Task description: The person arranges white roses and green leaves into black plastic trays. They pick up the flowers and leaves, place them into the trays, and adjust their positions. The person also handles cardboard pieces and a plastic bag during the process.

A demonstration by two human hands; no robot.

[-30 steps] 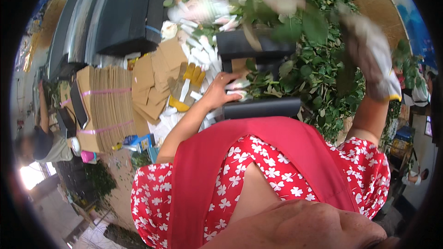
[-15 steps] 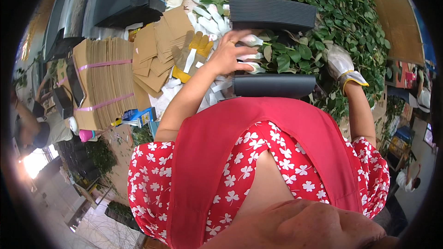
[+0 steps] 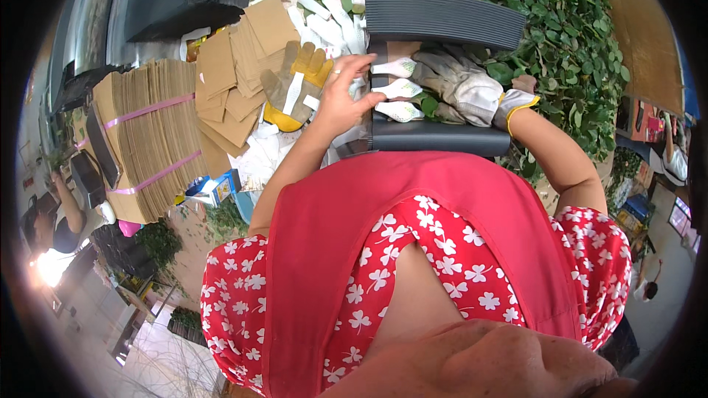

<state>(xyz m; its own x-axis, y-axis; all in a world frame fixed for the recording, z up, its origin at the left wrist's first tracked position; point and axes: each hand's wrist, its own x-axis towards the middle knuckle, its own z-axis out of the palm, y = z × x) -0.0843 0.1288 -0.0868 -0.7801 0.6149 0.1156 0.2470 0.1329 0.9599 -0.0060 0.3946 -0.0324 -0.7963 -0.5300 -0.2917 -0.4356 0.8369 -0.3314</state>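
Observation:
Three flower buds in white mesh sleeves (image 3: 399, 89) lie side by side between two black ribbed walls of a holder (image 3: 442, 18), heads to the left. My left hand (image 3: 345, 96) is bare, with a ring on one finger. Its thumb and fingers are spread at the left end of the holder, touching or close to the buds' tips. My right hand (image 3: 464, 92) wears a grey-white glove with a yellow-edged cuff. It lies across the stems behind the buds, fingers stretched toward the left, hiding most of the stems and leaves there.
Leafy green stems (image 3: 568, 51) are piled to the right and far side. On the left lie a yellow-and-grey glove (image 3: 299, 81), white mesh sleeves (image 3: 324, 29), loose cardboard pieces (image 3: 236, 66) and a strapped cardboard stack (image 3: 151, 133). A black box (image 3: 177, 0) stands far left.
My right hand has moved left from the leafy stems at the holder's right end onto the stems inside it. My left hand has drawn slightly left, off the buds.

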